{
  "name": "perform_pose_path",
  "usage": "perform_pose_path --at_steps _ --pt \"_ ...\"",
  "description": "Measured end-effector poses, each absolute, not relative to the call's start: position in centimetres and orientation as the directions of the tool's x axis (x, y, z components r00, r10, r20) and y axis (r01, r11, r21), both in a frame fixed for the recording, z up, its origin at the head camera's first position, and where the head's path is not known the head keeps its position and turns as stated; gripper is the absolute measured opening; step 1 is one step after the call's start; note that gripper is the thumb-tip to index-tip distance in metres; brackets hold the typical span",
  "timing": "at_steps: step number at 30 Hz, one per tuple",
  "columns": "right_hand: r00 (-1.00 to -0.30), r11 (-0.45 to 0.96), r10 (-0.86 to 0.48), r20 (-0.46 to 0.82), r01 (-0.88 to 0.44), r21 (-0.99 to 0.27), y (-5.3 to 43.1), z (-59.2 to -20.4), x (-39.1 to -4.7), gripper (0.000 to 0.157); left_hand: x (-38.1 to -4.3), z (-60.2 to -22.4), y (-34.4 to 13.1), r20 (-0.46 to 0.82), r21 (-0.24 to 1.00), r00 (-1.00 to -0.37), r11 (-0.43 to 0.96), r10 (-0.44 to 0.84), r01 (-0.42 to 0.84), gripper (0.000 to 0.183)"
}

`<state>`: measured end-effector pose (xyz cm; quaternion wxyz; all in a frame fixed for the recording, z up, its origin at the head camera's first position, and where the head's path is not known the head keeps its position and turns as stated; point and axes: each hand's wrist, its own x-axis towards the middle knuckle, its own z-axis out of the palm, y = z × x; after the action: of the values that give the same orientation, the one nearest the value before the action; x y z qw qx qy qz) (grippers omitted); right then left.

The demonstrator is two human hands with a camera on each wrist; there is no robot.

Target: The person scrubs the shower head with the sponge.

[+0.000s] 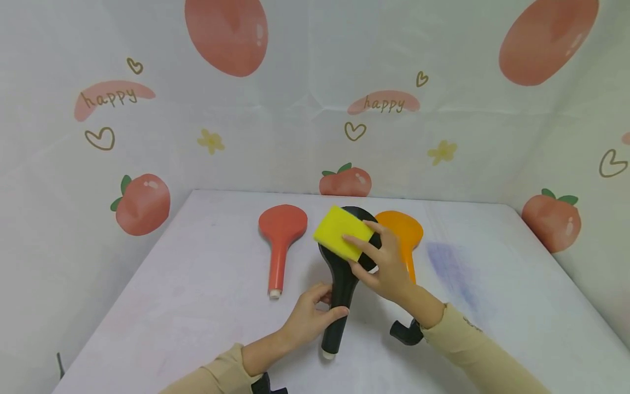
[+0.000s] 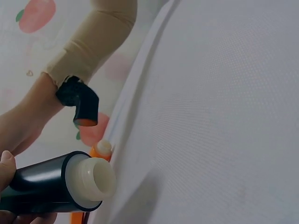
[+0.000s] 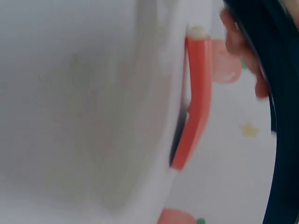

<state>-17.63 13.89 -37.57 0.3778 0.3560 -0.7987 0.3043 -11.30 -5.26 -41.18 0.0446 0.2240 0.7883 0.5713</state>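
A black hand shower head [image 1: 343,282] is held raised over the table, its round head away from me. My left hand [image 1: 310,318] grips its handle, with the thumb across the front. My right hand [image 1: 389,268] holds a yellow sponge [image 1: 339,232] against the face of the round head and covers part of it. In the left wrist view the white hollow end [image 2: 100,179] of the black handle [image 2: 44,186] shows close up. The right wrist view shows the black shower head [image 3: 280,93] at its edge; the sponge is not visible there.
A red shower head [image 1: 281,225] lies on the white table [image 1: 197,306], left of the black one. An orange shower head [image 1: 404,232] lies to the right, partly behind my right hand. A bluish smudge [image 1: 450,273] marks the tabletop. A printed cloth [image 1: 275,148] hangs behind.
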Motion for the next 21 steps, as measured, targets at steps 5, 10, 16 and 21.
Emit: perform_pose_path --at_steps 5,10,16,21 --pt "-0.583 0.604 -0.157 0.797 -0.695 -0.390 14.8 -36.7 -19.0 0.036 -11.2 -41.2 -5.2 0.180 0.925 -0.907 0.247 0.382 0.288 0.032" --pt "-0.606 0.616 -0.129 0.785 -0.670 -0.416 14.6 -36.4 -19.1 0.041 -11.2 -41.3 -5.3 0.192 0.921 -0.904 0.247 0.383 0.301 0.031" --pt "-0.484 0.577 -0.320 0.814 -0.781 -0.238 13.4 -37.6 -17.6 0.035 -11.5 -41.4 -5.4 0.205 0.919 -0.896 0.238 0.393 0.315 0.032" --pt "-0.360 0.502 -0.490 0.794 -0.861 -0.081 13.0 -38.7 -16.2 0.035 -11.7 -41.4 -5.5 0.168 0.935 -0.898 0.224 0.408 0.276 0.033"
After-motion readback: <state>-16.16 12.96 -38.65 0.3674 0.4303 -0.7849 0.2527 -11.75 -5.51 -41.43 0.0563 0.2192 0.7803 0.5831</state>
